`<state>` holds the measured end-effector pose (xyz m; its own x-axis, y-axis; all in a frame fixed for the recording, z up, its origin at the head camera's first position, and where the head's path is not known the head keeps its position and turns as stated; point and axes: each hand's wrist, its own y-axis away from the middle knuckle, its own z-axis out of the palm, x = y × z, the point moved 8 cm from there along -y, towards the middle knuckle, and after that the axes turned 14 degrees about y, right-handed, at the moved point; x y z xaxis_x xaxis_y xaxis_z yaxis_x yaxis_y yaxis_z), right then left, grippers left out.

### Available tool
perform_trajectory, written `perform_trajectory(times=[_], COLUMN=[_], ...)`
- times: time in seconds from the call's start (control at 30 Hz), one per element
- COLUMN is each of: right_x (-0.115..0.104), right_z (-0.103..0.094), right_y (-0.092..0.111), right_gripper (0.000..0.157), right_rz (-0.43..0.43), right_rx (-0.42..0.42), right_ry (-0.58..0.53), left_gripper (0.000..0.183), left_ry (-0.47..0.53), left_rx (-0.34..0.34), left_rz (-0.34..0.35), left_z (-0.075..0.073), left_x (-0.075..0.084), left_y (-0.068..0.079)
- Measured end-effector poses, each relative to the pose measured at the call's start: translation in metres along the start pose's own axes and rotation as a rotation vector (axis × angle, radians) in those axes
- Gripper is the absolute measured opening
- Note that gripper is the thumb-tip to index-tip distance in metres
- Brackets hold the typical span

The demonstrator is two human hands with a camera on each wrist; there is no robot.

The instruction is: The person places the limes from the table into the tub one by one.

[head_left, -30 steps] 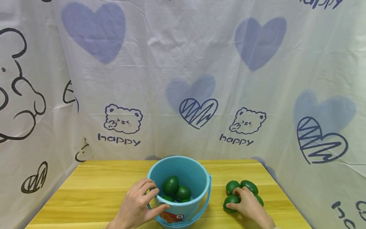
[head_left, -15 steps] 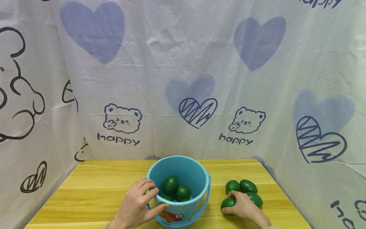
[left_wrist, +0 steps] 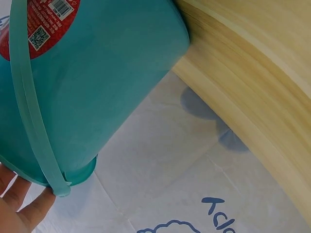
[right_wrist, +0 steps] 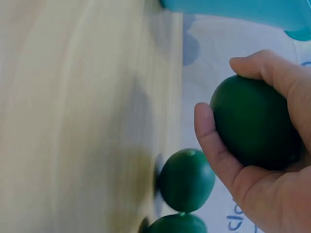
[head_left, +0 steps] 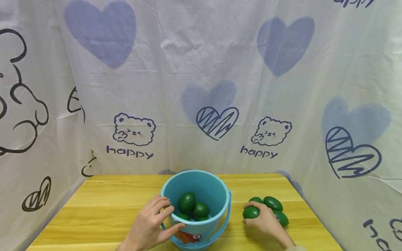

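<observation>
A light blue bucket (head_left: 220,205) stands upright on the table, with several dark green avocados (head_left: 187,203) inside. My left hand (head_left: 152,221) holds the left side of its rim, fingers and thumb bent against the edge. In the left wrist view, the fingertips (left_wrist: 36,208) touch the rim beside the handle (left_wrist: 36,116). Right of the bucket, my right hand (head_left: 263,221) grips one green avocado (head_left: 251,212) between thumb and fingers. The right wrist view shows this avocado (right_wrist: 255,124) raised off the table. Other avocados (head_left: 273,203) lie just behind and beside that hand.
The yellow wood-grain table (head_left: 103,209) extends to both sides of the bucket. A white cloth (head_left: 201,62) printed with hearts and bears hangs behind it and along the sides. The bucket's handle (head_left: 224,226) hangs down at its front right.
My right hand has drawn one avocado leftward from the group and then lifted it off the table. My left hand has stayed at the bucket's rim.
</observation>
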<state>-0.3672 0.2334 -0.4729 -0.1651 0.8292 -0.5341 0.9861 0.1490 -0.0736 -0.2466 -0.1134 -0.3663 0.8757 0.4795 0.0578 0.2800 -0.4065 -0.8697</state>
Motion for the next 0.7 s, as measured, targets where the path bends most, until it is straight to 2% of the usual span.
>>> perform_trajectory(times=[0.2, 0.37, 0.57, 0.7], right_x=[-0.018, -0.032, -0.047, -0.059], right_z=[-0.009, -0.017, -0.038, -0.047], right_y=[0.0, 0.001, 0.004, 0.004], right_gripper=[0.047, 0.045, 0.046, 0.048], right_rz=[0.018, 0.018, 0.031, 0.017], right_rx=[0.06, 0.111, 0.231, 0.276], right_ry=[-0.001, -0.062, -0.101, -0.11], left_gripper=[0.041, 0.04, 0.038, 0.04], left_ry=[0.004, 0.002, -0.001, -0.002], left_rx=[0.005, 0.025, 0.054, 0.054], left_rz=[0.005, 0.01, 0.01, 0.012], left_z=[0.001, 0.001, 0.002, 0.003], left_x=[0.0, 0.0, -0.001, -0.001], left_y=[0.001, 0.003, 0.003, 0.003])
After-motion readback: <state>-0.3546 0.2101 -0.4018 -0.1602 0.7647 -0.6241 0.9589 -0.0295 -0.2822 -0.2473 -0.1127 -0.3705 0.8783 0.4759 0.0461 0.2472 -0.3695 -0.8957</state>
